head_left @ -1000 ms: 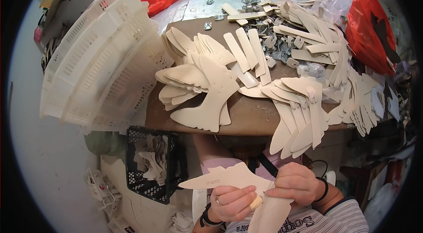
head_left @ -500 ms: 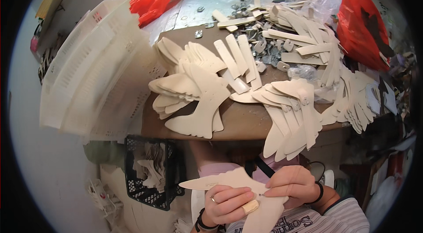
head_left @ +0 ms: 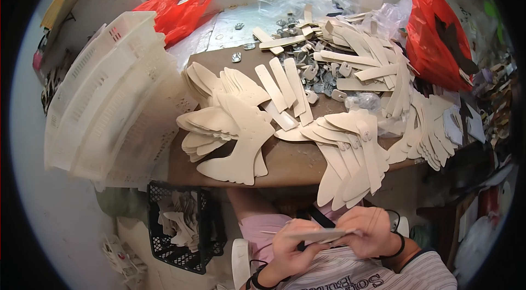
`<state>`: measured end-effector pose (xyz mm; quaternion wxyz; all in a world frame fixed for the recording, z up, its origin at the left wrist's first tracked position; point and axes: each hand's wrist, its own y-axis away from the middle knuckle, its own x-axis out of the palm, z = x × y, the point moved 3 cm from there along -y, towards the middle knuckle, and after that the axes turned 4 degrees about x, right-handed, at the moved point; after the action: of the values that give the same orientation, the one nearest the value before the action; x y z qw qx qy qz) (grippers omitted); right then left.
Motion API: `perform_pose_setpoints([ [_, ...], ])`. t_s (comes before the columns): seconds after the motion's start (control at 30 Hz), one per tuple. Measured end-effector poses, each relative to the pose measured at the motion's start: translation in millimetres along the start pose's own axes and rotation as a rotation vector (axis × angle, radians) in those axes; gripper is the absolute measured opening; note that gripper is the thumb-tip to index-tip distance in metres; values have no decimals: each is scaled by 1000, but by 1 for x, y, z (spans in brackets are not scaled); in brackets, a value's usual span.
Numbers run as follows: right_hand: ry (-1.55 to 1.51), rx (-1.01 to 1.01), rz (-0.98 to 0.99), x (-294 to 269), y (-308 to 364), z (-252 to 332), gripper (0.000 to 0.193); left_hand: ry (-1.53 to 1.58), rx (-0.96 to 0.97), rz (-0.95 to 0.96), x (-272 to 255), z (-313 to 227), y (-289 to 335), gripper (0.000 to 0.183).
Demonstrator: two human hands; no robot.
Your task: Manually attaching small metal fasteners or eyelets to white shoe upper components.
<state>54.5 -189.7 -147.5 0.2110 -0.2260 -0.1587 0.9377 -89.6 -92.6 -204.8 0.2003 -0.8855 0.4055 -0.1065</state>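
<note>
Close to my body, above my lap, my left hand and my right hand both grip one flat cream cut piece, perhaps leather. It is tilted nearly edge-on, so its face is hidden. My left fingers and thumb pinch one side; my right fingers close on the opposite end. Beyond my hands, fanned cream pieces of a similar curved shape overhang the front edge of the brown table. More such pieces lie stacked to the left, and another fan lies at the right.
Cream straps and a heap of small metal buckles cover the table's middle. White plastic crates lean at the left. A red plastic bag stands at the right. A black crate with scraps sits below the table's left.
The held piece has turned from showing its face to nearly edge-on, with both hands still gripping it. The whole view has shifted, showing more of the window.
</note>
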Motion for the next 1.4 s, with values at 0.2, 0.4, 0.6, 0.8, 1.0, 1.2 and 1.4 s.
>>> perform_pose_setpoints([
  [0.2,-42,554,-50,-80,-42,-34,37,-69,-277,129,8,1,-25,32],
  [0.4,721,134,-79,-133,-130,-106,35,-386,-188,-103,-30,6,-49,33],
  [0.6,650,300,125,-58,-204,-164,22,-729,-119,-222,-57,25,-69,28],
  [0.8,889,343,243,-37,-213,-186,20,-1045,84,-381,-69,38,-100,25],
  [1.0,665,423,137,-56,-200,-144,12,-815,20,-242,-44,53,-163,24],
  [1.2,404,211,177,-58,-147,-51,9,-1242,-374,-104,-30,122,-226,47],
  [1.4,-12,357,160,-68,-91,-18,11,-975,-386,-187,-37,118,-221,50],
])
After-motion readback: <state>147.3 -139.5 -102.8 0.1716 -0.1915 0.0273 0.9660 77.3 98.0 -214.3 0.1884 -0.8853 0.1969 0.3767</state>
